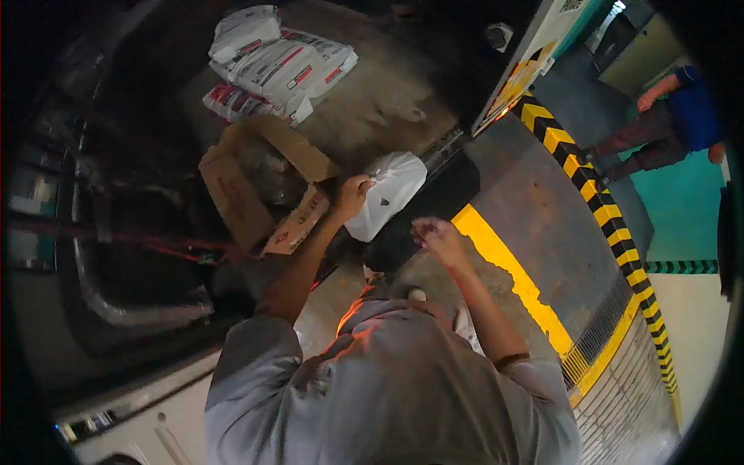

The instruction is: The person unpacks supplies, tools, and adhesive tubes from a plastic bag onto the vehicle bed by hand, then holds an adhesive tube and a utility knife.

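Observation:
My left hand (353, 198) is closed on the gathered top of a white plastic bag (397, 190). The bag looks bulky and box-shaped inside, and its contents are hidden. It is at the edge of the dark cargo floor, just right of an open cardboard box (234, 194); whether it rests there or hangs I cannot tell. My left forearm passes in front of the box's near corner. To the right of the bag, my right hand (442, 242) is raised over the ground with its fingers loosely bent and apart, and nothing shows in it.
White printed sacks (298, 66) lie stacked behind the box. An open door panel (519, 66) stands at upper right. Beyond a black-and-yellow striped curb (601, 209), another person (666, 120) walks. A drain grate (601, 333) and yellow line (511, 271) mark the ground.

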